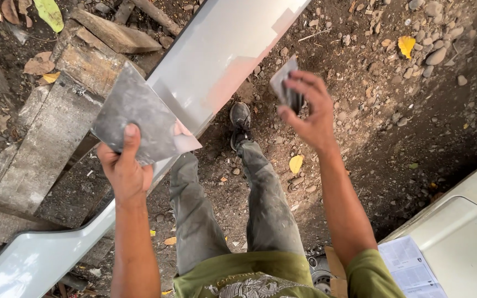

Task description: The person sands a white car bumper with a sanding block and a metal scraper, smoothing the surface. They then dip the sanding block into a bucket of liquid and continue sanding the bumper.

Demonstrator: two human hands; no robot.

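I see the long silver body panel (216, 55) resting on wooden planks (45, 138); it looks stiff and smooth. My left hand (123, 165) pinches a flat grey plate (136, 118) over it, thin and rigid I think, best held at its edge. My right hand (310, 113) pinches a small scraper (284, 83), light.

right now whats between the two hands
In the head view, the long silver panel runs between the left hand with its grey sheet and the right hand holding a small scraper.
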